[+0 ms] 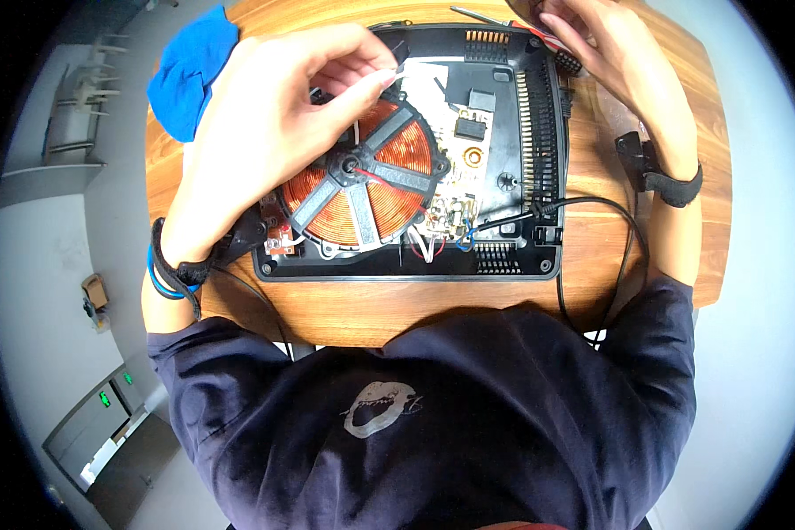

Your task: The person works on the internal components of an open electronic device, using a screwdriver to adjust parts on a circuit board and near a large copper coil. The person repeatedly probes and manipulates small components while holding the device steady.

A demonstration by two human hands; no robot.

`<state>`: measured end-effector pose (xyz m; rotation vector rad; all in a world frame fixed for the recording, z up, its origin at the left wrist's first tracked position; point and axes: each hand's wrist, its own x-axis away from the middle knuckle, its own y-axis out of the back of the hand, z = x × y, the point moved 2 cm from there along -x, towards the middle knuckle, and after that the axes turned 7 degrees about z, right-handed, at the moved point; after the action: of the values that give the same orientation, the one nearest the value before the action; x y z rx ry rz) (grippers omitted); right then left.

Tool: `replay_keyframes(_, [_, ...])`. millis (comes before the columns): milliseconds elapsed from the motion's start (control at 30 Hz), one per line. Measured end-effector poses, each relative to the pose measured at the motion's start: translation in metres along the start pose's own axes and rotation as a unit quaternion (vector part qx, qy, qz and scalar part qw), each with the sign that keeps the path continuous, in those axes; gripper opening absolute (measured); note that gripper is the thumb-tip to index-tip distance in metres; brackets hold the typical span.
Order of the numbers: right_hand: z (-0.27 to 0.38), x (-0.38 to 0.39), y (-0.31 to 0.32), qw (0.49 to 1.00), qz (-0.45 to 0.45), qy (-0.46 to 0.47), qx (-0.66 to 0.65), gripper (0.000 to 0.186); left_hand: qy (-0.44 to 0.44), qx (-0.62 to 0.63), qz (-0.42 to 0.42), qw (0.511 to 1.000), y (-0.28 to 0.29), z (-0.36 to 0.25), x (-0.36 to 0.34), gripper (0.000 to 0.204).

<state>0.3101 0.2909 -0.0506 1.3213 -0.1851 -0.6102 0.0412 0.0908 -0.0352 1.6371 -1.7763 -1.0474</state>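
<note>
An opened induction cooker lies in its black plastic housing (397, 267) on the table. Over its upper left part, my left hand (305, 97) is closed in a pinch on a thin white wire (399, 76). Beneath that hand sits the round copper coil (406, 208), held by dark radial bars and partly hidden by my fingers. A red wire crosses the coil to the pale circuit board (470, 181). At the far right, my right hand (596, 40) has curled fingers by a red-handled tool (546, 37); the upper edge cuts it off, and what it holds cannot be made out.
A blue cloth (190, 75) lies at the table's far left. A black power cord (605, 201) loops from the housing's right side toward me. A metal rod-like tool (477, 15) lies behind the housing. The wooden table (353, 309) has rounded edges.
</note>
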Motion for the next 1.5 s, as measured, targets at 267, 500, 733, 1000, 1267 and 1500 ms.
replay_keyframes(267, [-0.059, 0.022, -0.039, 0.994, 0.093, 0.028, 0.059, 0.031, 0.043, -0.016, 0.003, 0.999, 0.011, -0.008, -0.004, 0.014])
replay_keyframes(500, [-0.065, 0.024, -0.062, 0.993, 0.082, 0.023, 0.087, 0.042, 0.072, -0.006, 0.003, 0.997, 0.007, -0.021, -0.007, 0.014])
replay_keyframes(733, [-0.068, 0.024, -0.054, 0.992, 0.098, -0.036, 0.071, 0.031, 0.053, -0.03, 0.024, 0.998, -0.005, -0.022, -0.008, 0.015])
replay_keyframes(1000, [-0.059, 0.025, -0.007, 0.994, 0.019, 0.014, 0.104, 0.035, 0.037, -0.041, 0.034, 0.998, -0.009, -0.022, -0.01, 0.015])
replay_keyframes(1267, [-0.023, 0.027, 0.02, 0.987, 0.097, 0.129, 0.012, 0.035, 0.049, -0.026, 0.046, 0.997, -0.01, -0.023, -0.015, 0.014])
replay_keyframes(1500, [-0.008, 0.027, 0.023, 0.984, 0.1, 0.149, 0.0, 0.035, 0.024, 0.003, 0.042, 0.999, -0.014, -0.02, -0.014, 0.013])
